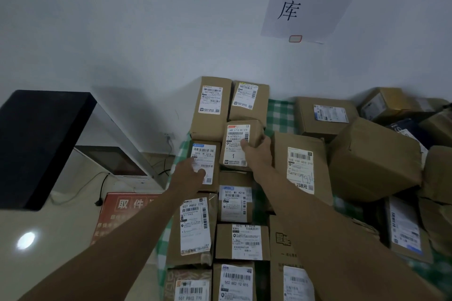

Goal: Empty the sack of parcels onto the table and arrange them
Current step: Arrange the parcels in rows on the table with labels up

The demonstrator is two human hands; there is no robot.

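Arranging is well underway: parcels lie in neat rows on the bench (280,115), a loose heap (374,159) remains right. Right hand (256,151) grips a small parcel (238,139); left hand (193,171) fingers rest flat on another (205,151). No sack visible.

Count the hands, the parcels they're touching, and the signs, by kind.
Hands: 2, left hand and right hand
Parcels touched: 2, 501E parcel and 642 parcel
Signs: 2, white paper sign and red sign
Total: 6
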